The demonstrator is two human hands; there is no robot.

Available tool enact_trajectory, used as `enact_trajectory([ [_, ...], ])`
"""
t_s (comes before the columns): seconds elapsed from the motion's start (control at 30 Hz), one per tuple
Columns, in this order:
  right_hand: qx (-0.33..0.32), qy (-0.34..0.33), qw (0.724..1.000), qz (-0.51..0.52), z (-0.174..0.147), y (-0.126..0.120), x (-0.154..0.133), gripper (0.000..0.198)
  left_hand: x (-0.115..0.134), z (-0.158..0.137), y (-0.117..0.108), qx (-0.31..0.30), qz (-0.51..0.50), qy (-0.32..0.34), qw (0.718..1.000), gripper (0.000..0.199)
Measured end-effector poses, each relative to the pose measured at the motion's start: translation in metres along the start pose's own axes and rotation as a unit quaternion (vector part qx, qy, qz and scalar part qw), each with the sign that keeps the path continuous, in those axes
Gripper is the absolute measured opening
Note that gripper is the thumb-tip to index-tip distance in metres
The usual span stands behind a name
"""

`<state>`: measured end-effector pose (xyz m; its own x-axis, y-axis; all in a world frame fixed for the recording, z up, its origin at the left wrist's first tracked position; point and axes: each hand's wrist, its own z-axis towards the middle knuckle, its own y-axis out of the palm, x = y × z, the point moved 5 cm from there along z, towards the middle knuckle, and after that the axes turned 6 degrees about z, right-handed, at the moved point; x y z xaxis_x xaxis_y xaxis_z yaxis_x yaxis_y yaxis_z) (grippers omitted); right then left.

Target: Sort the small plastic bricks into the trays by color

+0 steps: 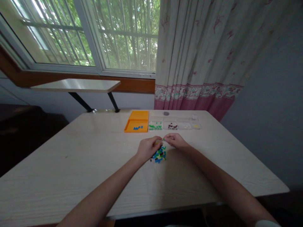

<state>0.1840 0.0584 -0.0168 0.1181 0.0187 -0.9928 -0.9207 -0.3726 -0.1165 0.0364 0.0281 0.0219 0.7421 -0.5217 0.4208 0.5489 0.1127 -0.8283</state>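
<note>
On the table, a mixed pile of small toy bricks in blue, green, black, yellow and white lies between my hands. My right hand pinches a tiny green brick at its fingertips, just beyond the pile. My left hand is curled over the pile's left side, its fingertips close to that green brick. Something yellow shows by the left fingers, but whether they grip it is too small to tell.
Behind the hands stands an open orange case with several blue bricks. Right of it, a row of clear boxes holds green, dark, whitish and yellow pieces. A raised white shelf is at the back left. A curtain hangs behind the table.
</note>
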Motion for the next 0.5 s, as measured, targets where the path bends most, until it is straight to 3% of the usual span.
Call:
enact_trajectory([
  [0.27, -0.02, 0.014, 0.999, 0.025, -0.0034, 0.0095, -0.0044, 0.041, 0.0025, -0.0016, -0.0011, 0.023, 0.002, 0.026, 0.999, 0.024],
  [0.5, 0.028, -0.014, 0.999, -0.01, -0.002, 0.0086, -0.0068, 0.037, -0.0001, -0.0013, -0.0007, 0.019, -0.008, 0.031, 0.999, 0.021],
])
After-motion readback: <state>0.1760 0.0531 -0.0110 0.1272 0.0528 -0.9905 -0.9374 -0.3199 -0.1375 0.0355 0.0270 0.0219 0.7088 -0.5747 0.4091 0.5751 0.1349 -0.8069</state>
